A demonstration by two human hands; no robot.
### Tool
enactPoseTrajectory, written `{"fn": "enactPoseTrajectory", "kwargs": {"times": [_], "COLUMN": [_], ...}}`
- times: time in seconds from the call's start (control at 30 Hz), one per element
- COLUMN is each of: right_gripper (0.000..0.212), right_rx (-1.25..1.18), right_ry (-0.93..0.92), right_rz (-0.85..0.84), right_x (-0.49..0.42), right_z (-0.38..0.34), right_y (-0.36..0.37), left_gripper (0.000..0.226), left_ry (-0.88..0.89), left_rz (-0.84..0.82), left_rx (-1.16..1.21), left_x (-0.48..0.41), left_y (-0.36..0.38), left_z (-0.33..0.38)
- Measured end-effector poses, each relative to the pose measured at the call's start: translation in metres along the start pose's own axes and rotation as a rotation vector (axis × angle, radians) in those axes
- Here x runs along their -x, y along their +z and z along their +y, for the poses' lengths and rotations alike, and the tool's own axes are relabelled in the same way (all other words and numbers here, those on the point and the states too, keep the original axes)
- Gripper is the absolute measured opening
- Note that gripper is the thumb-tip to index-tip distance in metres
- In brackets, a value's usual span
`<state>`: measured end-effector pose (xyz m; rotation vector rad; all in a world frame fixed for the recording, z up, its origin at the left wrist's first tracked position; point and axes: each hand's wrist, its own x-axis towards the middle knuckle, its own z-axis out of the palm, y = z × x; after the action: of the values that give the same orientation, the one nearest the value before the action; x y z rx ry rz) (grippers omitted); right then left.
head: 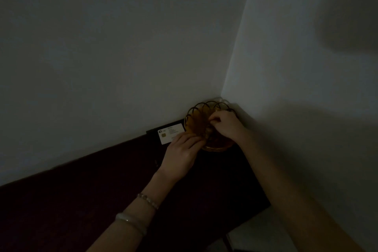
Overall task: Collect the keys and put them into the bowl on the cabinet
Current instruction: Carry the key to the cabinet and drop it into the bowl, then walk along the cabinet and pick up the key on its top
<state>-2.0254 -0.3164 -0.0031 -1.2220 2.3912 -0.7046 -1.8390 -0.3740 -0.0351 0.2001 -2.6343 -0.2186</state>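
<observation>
The scene is very dim. An amber glass bowl (pixel 197 117) with a scalloped rim stands in the far corner of a dark cabinet top (pixel 102 200). My right hand (pixel 226 126) reaches over the bowl with its fingers curled inside it. My left hand (pixel 181 153) rests at the bowl's near-left rim, fingers pinched toward the same spot. No keys can be made out; whatever lies between the fingers is hidden by the hands and the darkness.
A white card (pixel 170 133) with a chip lies flat on the cabinet just left of the bowl. Two pale walls meet behind the bowl. The cabinet's right edge (pixel 263 206) drops to a lighter floor.
</observation>
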Motion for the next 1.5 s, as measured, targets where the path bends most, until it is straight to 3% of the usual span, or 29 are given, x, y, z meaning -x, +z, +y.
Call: {"fn": "enactPoseTrajectory", "kwargs": {"times": [0.2, 0.4, 0.87, 1.5], "right_gripper": [0.032, 0.051, 0.062, 0.063], "right_rx": [0.006, 0.125, 0.321, 0.338], "right_ry": [-0.05, -0.087, -0.147, 0.001], "right_rz": [0.187, 0.238, 0.4, 0.445], "right_x": [0.05, 0.105, 0.235, 0.422], "right_z": [-0.013, -0.031, -0.119, -0.188], "right_y": [-0.006, 0.008, 0.04, 0.096], "left_gripper": [0.047, 0.071, 0.07, 0.066], "left_ry": [-0.102, -0.24, -0.15, -0.107], "left_rz": [-0.085, -0.073, 0.027, -0.007], "left_rx": [-0.031, -0.14, -0.166, -0.117], "left_x": [-0.001, 0.011, 0.106, 0.254], "left_y": [-0.013, -0.049, -0.134, -0.206], "left_z": [0.008, 0.013, 0.048, 0.124]}}
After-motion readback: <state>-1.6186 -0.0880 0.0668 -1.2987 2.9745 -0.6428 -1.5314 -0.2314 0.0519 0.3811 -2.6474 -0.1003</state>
